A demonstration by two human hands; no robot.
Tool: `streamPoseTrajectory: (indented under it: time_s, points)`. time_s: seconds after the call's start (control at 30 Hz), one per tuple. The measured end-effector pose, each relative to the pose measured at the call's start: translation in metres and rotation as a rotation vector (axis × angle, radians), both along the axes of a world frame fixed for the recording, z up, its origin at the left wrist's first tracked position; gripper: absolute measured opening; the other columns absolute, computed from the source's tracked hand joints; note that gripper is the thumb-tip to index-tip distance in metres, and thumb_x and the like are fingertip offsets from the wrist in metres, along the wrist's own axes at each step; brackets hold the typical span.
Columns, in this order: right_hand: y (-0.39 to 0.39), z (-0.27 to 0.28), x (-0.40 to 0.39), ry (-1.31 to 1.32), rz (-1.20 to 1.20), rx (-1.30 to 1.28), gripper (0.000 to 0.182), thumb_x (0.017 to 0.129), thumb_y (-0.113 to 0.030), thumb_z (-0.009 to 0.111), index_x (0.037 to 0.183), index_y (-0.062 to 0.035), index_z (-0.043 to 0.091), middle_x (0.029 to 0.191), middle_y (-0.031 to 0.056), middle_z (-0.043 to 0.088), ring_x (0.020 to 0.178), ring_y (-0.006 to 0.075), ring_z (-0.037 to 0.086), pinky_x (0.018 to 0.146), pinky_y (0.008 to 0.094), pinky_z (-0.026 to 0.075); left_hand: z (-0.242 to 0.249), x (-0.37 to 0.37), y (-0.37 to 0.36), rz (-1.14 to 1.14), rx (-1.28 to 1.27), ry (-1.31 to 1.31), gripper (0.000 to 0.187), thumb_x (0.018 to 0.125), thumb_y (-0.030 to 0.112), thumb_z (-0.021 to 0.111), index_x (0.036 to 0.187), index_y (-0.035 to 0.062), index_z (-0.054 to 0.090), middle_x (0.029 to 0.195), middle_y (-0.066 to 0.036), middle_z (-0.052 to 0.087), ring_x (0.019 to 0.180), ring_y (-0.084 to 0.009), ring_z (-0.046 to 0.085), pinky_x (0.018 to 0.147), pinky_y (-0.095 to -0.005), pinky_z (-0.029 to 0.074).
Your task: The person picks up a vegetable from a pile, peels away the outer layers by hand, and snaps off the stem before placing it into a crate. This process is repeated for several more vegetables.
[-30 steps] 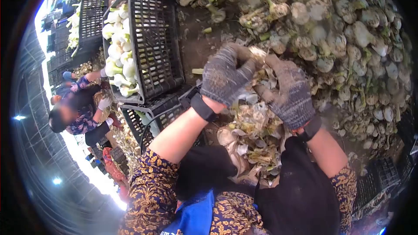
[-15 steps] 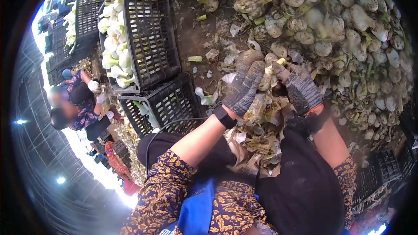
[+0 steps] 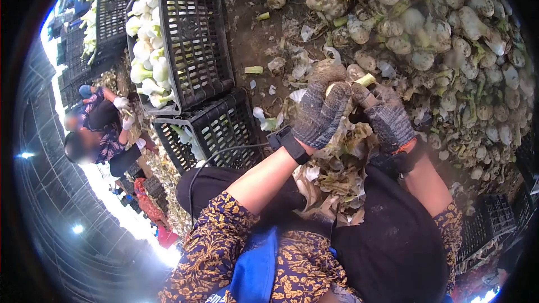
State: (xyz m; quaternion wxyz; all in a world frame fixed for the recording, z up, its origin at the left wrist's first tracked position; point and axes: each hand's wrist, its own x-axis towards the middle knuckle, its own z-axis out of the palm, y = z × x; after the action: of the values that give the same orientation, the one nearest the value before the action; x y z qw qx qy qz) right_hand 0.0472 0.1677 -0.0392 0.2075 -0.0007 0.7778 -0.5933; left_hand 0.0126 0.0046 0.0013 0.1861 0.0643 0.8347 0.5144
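In soiled grey knitted gloves, my two hands meet above my lap around one garlic bulb. My left hand (image 3: 321,109) wraps around the bulb and hides most of it. The pale green cut stem (image 3: 366,80) of the garlic bulb sticks out toward my right hand (image 3: 386,113). My right hand's fingers are closed in a pinch against the bulb just below the stem. Beneath both hands lies a heap of loose dry garlic skins (image 3: 351,146), spread between my legs.
A large pile of unpeeled garlic bulbs (image 3: 471,73) rises at the right. On the left, a black crate (image 3: 196,39) holds cleaned white bulbs, beside another black crate (image 3: 224,132). A co-worker (image 3: 104,126) with white gloves sits farther left. Scraps litter the soil (image 3: 255,39).
The garlic stem has turned and shows longer between my hands. My left hand has shifted slightly right and rolled over the bulb; my right hand stays close beside it.
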Motion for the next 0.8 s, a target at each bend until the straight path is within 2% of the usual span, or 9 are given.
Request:
streamPoseTrajectory:
  time_s: [0.13, 0.23, 0.3, 0.4, 0.53, 0.6, 0.7, 0.77, 0.8]
  points:
    - [0.000, 0.008, -0.002, 0.049, -0.010, -0.015, 0.033, 0.085, -0.012, 0.050, 0.118, -0.0132, 0.054, 0.099, 0.0150, 0.059, 0.085, 0.0270, 0.058, 0.075, 0.0328, 0.046, -0.009, 0.002, -0.001, 0.019, 0.036, 0.062, 0.023, 0.091, 0.015, 0.045, 0.109, 0.0016, 0.050, 0.105, -0.013, 0.054, 0.099, -0.0251, 0.051, 0.090, -0.0338, 0.038]
    - [0.000, 0.017, -0.005, -0.236, -0.143, -0.193, 0.036, 0.083, -0.007, 0.048, 0.117, -0.0138, 0.054, 0.105, 0.0159, 0.057, 0.091, 0.0306, 0.057, 0.078, 0.0363, 0.045, -0.008, 0.003, -0.003, -0.008, -0.003, 0.101, 0.023, 0.091, 0.014, 0.043, 0.110, 0.0016, 0.050, 0.106, -0.013, 0.053, 0.100, -0.0252, 0.051, 0.089, -0.0349, 0.038]
    - [0.003, 0.000, 0.004, 0.409, 0.082, 0.304, 0.029, 0.083, -0.010, 0.049, 0.111, -0.0113, 0.058, 0.103, 0.0169, 0.058, 0.091, 0.0317, 0.057, 0.079, 0.0368, 0.045, -0.010, 0.005, -0.006, -0.147, -0.121, 0.300, 0.025, 0.086, 0.004, 0.047, 0.110, -0.0014, 0.048, 0.106, -0.017, 0.052, 0.098, -0.0304, 0.051, 0.088, -0.0377, 0.039]
    - [0.000, -0.001, 0.011, 0.115, -0.094, 0.022, 0.024, 0.085, -0.016, 0.048, 0.104, -0.0079, 0.061, 0.101, 0.0188, 0.059, 0.092, 0.0328, 0.056, 0.079, 0.0372, 0.044, -0.023, 0.010, -0.015, -0.254, -0.300, 0.514, 0.026, 0.088, 0.006, 0.041, 0.113, -0.0005, 0.048, 0.108, -0.018, 0.050, 0.098, -0.0314, 0.051, 0.088, -0.0403, 0.040]
    - [-0.003, 0.013, 0.002, 0.143, -0.040, 0.148, 0.021, 0.083, -0.011, 0.050, 0.100, -0.0011, 0.059, 0.093, 0.0172, 0.059, 0.084, 0.0328, 0.055, 0.073, 0.0383, 0.043, -0.024, 0.005, -0.010, -0.111, -0.200, 0.404, 0.031, 0.093, 0.024, 0.038, 0.113, 0.0036, 0.049, 0.107, -0.017, 0.052, 0.094, -0.0268, 0.054, 0.082, -0.0375, 0.045]
    - [-0.006, 0.024, -0.003, 0.084, -0.148, 0.123, 0.021, 0.082, -0.012, 0.052, 0.098, -0.0003, 0.059, 0.088, 0.0184, 0.058, 0.079, 0.0332, 0.055, 0.070, 0.0365, 0.043, -0.014, -0.006, -0.009, 0.412, 0.345, -1.018, 0.058, 0.086, 0.058, 0.036, 0.112, 0.0081, 0.049, 0.105, -0.011, 0.056, 0.093, -0.0218, 0.056, 0.078, -0.0365, 0.048]
    - [-0.005, 0.019, -0.005, -0.100, -0.186, 0.147, 0.022, 0.083, -0.014, 0.052, 0.098, 0.0017, 0.058, 0.085, 0.0172, 0.060, 0.077, 0.0292, 0.057, 0.070, 0.0334, 0.044, -0.028, -0.007, -0.012, 0.408, 0.511, -1.179, 0.070, 0.077, 0.071, 0.036, 0.112, 0.0112, 0.048, 0.098, -0.010, 0.058, 0.085, -0.0176, 0.058, 0.069, -0.0332, 0.049]
    - [-0.007, 0.001, 0.000, -0.121, -0.277, 0.076, 0.025, 0.082, -0.018, 0.053, 0.094, 0.0029, 0.058, 0.085, 0.0209, 0.059, 0.079, 0.0332, 0.056, 0.070, 0.0363, 0.044, -0.010, -0.002, -0.001, 0.367, 0.395, -0.946, 0.066, 0.079, 0.065, 0.044, 0.113, 0.0083, 0.046, 0.097, -0.009, 0.057, 0.085, -0.0169, 0.057, 0.070, -0.0309, 0.048]
    - [-0.007, -0.005, 0.002, -0.140, -0.365, 0.004, 0.028, 0.081, -0.021, 0.054, 0.091, 0.0041, 0.058, 0.084, 0.0247, 0.058, 0.081, 0.0373, 0.056, 0.070, 0.0392, 0.044, -0.022, 0.007, -0.001, 0.219, 0.184, -0.398, 0.064, 0.079, 0.061, 0.048, 0.114, 0.0075, 0.045, 0.096, -0.009, 0.057, 0.085, -0.0169, 0.057, 0.070, -0.0311, 0.048]
